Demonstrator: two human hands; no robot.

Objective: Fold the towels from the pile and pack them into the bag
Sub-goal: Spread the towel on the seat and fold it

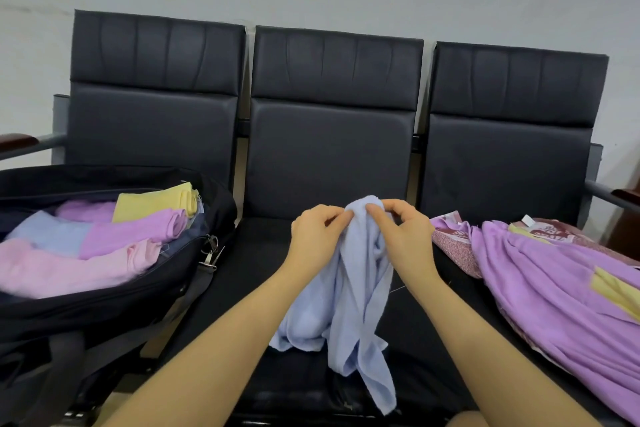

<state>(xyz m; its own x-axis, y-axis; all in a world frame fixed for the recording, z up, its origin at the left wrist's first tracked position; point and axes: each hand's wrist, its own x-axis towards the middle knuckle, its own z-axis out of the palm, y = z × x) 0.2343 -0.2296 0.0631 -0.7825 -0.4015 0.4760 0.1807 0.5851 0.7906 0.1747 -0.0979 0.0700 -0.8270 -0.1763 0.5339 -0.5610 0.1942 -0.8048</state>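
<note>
- We see our left hand (317, 230) and right hand (403, 230) side by side above the middle seat (249, 274), each pinching the bunched top edge of a blue towel (349, 291) between thumb and fingers.
- The blue towel hangs crumpled from both hands, its lower folds resting on the middle seat and one corner trailing toward the front edge.
- The bag (114, 302), dark and unzipped, lies open on the left seat with a metal clip (209, 255) on its near right side.
- Inside the bag we count folded towels: a yellow towel (156, 201) at the back, a lilac towel (135, 230) in front of it, a pink towel (69, 267) nearest us, and a pale blue one (48, 230) partly under the others.
- The pile (554, 284) sits on the right seat, just beside our right wrist: a large purple towel on top, yellow patches showing at its right, and a maroon patterned cloth (450, 236) at its left edge.
- A small white tag (527, 219) sticks up at the back of the pile; we cannot read any writing on it.
- No brand or lettering is legible on the bag or the towels.
</note>
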